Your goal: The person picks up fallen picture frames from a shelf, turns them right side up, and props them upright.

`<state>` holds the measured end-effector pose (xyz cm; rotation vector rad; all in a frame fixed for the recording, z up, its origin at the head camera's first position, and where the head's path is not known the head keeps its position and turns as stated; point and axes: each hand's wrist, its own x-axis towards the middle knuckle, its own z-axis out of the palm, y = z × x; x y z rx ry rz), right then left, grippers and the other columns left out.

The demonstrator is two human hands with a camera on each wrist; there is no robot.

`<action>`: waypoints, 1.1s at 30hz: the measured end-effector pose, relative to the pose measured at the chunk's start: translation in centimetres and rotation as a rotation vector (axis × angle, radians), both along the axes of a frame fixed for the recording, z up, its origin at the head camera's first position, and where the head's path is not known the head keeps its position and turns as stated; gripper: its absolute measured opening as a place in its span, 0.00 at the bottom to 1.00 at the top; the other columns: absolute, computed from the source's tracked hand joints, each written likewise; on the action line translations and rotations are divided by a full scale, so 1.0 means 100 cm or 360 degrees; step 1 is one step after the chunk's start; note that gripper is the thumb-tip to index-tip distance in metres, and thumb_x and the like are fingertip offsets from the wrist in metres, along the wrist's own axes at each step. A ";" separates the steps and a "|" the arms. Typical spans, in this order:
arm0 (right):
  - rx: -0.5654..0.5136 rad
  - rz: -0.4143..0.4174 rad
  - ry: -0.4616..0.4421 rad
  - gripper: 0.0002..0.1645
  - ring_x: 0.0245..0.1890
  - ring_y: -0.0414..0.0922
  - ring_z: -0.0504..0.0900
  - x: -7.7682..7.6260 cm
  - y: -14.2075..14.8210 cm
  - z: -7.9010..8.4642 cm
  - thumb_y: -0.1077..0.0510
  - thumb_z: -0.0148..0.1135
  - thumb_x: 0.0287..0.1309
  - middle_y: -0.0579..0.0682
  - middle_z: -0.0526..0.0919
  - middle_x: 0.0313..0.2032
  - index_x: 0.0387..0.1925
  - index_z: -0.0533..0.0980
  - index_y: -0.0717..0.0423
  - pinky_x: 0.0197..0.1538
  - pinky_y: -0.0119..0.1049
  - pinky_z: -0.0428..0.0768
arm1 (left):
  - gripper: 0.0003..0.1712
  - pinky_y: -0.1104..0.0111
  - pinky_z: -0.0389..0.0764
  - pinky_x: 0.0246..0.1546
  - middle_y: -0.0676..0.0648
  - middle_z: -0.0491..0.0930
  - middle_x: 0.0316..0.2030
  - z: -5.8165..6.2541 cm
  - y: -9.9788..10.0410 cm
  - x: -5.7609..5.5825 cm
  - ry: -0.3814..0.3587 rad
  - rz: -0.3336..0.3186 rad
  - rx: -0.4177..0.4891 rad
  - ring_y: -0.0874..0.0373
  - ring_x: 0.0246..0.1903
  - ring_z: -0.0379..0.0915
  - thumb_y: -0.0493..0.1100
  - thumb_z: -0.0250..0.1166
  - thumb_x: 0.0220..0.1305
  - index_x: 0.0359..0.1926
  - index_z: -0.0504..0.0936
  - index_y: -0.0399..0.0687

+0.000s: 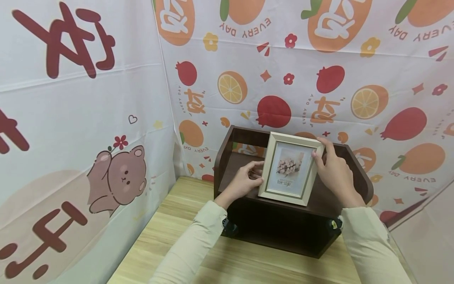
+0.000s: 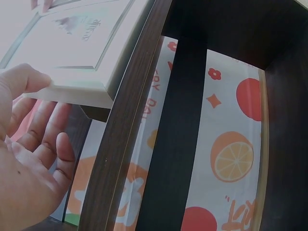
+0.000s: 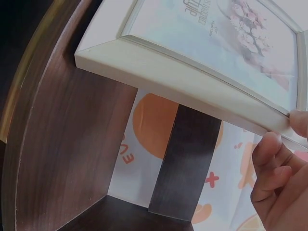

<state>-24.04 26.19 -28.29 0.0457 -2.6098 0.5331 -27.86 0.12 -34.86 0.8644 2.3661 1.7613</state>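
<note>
A cream-coloured picture frame (image 1: 289, 169) with a print of pink flowers and the words "free style" stands tilted back on the upper board of a dark brown wooden shelf (image 1: 238, 163). Its bottom edge sits near the board's front edge. My left hand (image 1: 242, 180) holds the frame's left side, thumb on the front face and fingers behind. At the upper right corner my right hand (image 1: 335, 173) pinches the frame, with the thumb on its front. In the right wrist view the fingers (image 3: 267, 147) curl behind the frame's side edge.
The shelf has raised side panels, a back rail and an open dark compartment (image 1: 280, 225) below. It stands on a light wood-grain table (image 1: 170, 232). Fruit-printed cloth (image 1: 213, 59) hangs behind, and a bear-printed cloth (image 1: 71, 118) hangs at the left.
</note>
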 end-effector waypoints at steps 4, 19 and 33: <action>0.0004 -0.0005 0.0008 0.33 0.11 0.45 0.62 0.000 0.000 0.000 0.41 0.44 0.72 0.52 0.69 0.19 0.73 0.53 0.39 0.14 0.37 0.58 | 0.32 0.61 0.79 0.49 0.32 0.75 0.51 -0.016 0.003 -0.016 0.0005 0.0004 0.0004 0.41 0.48 0.76 0.33 0.61 0.63 0.68 0.66 0.39; -0.0008 -0.0011 0.0013 0.32 0.11 0.45 0.63 0.000 0.000 -0.001 0.41 0.44 0.72 0.53 0.69 0.19 0.73 0.52 0.38 0.15 0.37 0.59 | 0.31 0.63 0.80 0.48 0.37 0.77 0.49 -0.022 0.004 -0.022 0.0046 0.0009 0.0031 0.47 0.46 0.77 0.36 0.62 0.64 0.67 0.69 0.47; 0.0059 -0.0026 -0.0016 0.35 0.13 0.46 0.65 0.002 0.000 0.004 0.43 0.45 0.71 0.53 0.71 0.19 0.74 0.49 0.39 0.16 0.37 0.60 | 0.32 0.62 0.80 0.50 0.40 0.78 0.50 -0.017 0.003 -0.019 0.0030 0.0043 -0.0038 0.49 0.48 0.78 0.37 0.62 0.64 0.68 0.68 0.51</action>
